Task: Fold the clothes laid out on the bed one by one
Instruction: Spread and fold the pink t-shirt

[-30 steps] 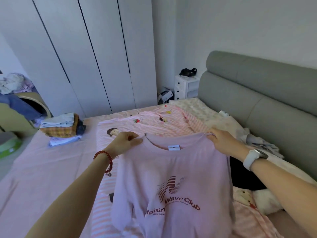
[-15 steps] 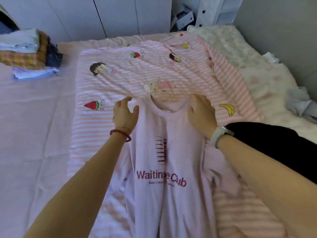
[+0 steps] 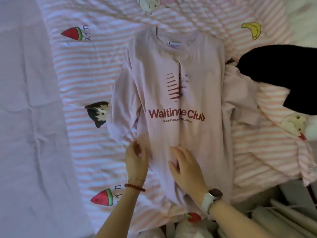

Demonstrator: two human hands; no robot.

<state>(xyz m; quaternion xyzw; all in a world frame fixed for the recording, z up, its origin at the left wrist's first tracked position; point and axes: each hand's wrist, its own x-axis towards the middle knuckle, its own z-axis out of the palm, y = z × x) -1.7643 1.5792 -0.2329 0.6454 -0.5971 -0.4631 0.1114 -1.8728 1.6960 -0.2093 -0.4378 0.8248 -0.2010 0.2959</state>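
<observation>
The pink T-shirt [image 3: 180, 93] lies face up on the striped quilt [image 3: 89, 66], collar toward twelve o'clock. Both the left hand [image 3: 136, 160] and right hand [image 3: 185, 166] rest loose-fingered on its lower half, gripping nothing. Smoothing the centre pleat outward before folding would serve best. No containers show.

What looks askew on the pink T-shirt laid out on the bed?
The pink T-shirt has a vertical crease down its middle that swallows part of the printed logo, so the words run together. Its left sleeve is bunched rather than flat.
</observation>
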